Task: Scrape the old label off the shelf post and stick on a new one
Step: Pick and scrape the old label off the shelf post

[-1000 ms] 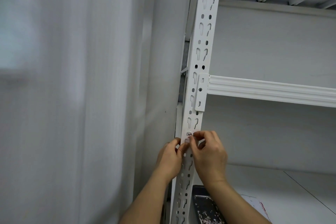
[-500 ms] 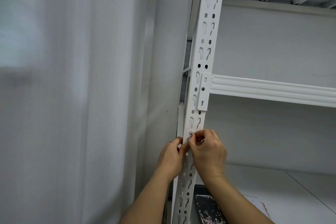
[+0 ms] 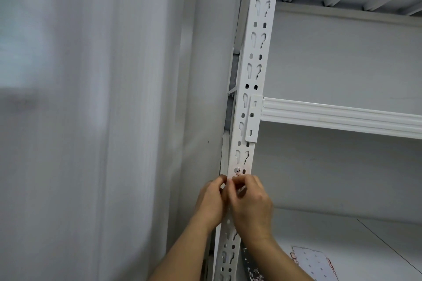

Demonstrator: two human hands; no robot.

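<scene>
A white perforated shelf post [image 3: 253, 80] runs upright through the middle of the view. On its face, just above my fingers, sits a small label remnant [image 3: 238, 171] with reddish marks. My left hand [image 3: 211, 203] wraps the post's left edge, thumb and fingertip pressed at the label's lower left. My right hand [image 3: 251, 203] lies over the post front, its curled fingertips pinching at the label's lower edge. The lower part of the label is hidden behind my fingers.
A white shelf beam [image 3: 342, 117] joins the post on the right. On the lower shelf board [image 3: 342, 235] lie a sticker sheet [image 3: 312, 262] with red edges and a dark tray [image 3: 253, 269] holding scraps. A grey wall [image 3: 91, 121] stands left.
Both hands slid slightly down the post, and more of the label remnant shows above the fingertips. The view shifted a little to the left.
</scene>
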